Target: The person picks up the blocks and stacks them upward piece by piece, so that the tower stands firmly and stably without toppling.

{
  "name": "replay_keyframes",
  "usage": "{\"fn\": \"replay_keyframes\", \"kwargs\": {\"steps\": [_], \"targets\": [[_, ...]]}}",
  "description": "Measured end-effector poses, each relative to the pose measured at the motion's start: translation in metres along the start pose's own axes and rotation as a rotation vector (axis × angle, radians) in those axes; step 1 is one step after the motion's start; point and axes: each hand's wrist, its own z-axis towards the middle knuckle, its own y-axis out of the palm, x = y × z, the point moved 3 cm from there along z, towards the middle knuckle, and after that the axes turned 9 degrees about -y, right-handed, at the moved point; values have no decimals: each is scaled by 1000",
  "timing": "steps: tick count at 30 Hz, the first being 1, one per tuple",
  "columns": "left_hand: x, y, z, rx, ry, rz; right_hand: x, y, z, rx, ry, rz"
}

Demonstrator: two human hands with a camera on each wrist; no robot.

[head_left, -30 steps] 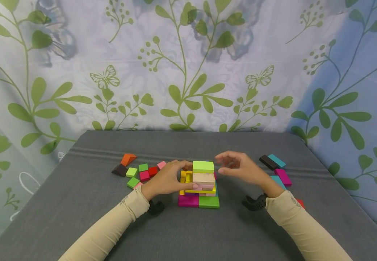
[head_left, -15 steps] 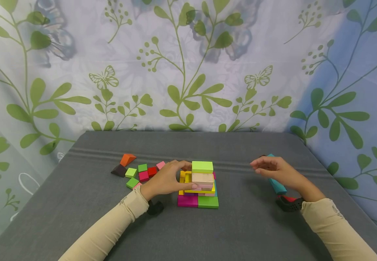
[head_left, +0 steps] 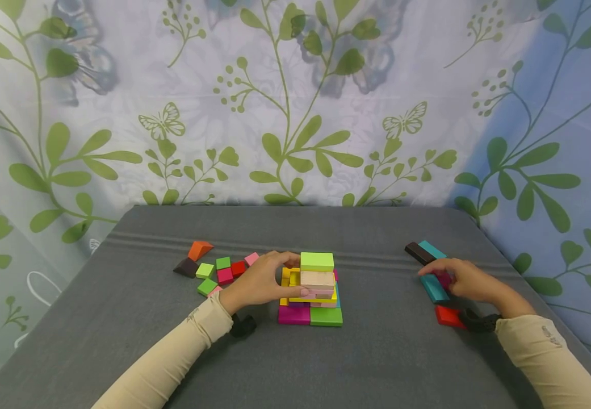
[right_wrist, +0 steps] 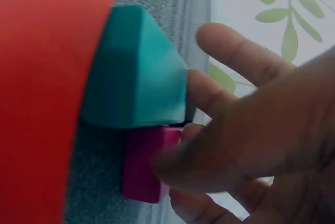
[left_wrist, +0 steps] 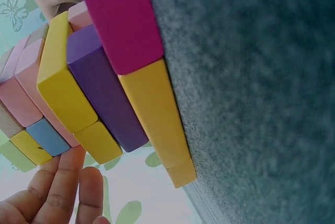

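A stacked tower of colored wooden blocks stands mid-table, topped by a lime green block. My left hand is at its left side, the thumb along the front and the other fingers behind. In the left wrist view those fingers lie fairly straight, tips right at a small blue block. My right hand is over loose blocks at the right. In the right wrist view its fingers are spread, the thumb overlapping a magenta block and another fingertip right beside a teal block.
A red block lies below my right hand, and a dark block sits farther back by another teal one. Left of the tower lie several small cubes, an orange triangular block and a dark one. A leafy curtain hangs behind.
My right hand has moved right, away from beside the tower, and down to the loose blocks. My left hand has stayed at the tower, which looks unchanged.
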Motion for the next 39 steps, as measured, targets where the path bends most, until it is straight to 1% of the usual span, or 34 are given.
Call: {"fn": "replay_keyframes", "kwargs": {"steps": [4, 5, 7, 11, 14, 19, 21, 23, 28, 30, 32, 35, 37, 39], "targets": [[0, -1, 0, 8, 19, 12, 1, 3, 2, 4, -158, -132], [0, -1, 0, 9, 20, 14, 0, 4, 3, 5, -173, -159], [-1, -2, -1, 13, 26, 16, -2, 5, 6, 7, -185, -198], [-2, -1, 0, 12, 29, 13, -10, 11, 13, 9, -158, -188], [-2, -1, 0, 6, 21, 4, -20, 17, 20, 28, -159, -189], [-1, -1, -1, -2, -7, -12, -42, 25, 32, 57, -154, -147], [0, -1, -1, 0, -9, -9, -52, 27, 37, 83, -163, -131], [0, 0, -1, 2, -7, -6, -63, 31, 41, 119, -204, -112], [-1, 0, 0, 5, -6, -3, -88, 38, 54, 236, -391, -51], [-1, 0, 0, 5, -6, 1, -97, 40, 58, 275, -444, -14], [-1, 0, 0, 2, -7, 2, -105, 41, 61, 313, -476, 35], [0, 0, 0, 1, -5, 1, -115, 45, 66, 359, -497, 117], [0, -1, 0, 0, -2, -3, -120, 50, 70, 393, -509, 139], [1, 0, 1, 2, 4, -2, -125, 57, 74, 426, -517, 137]]}}
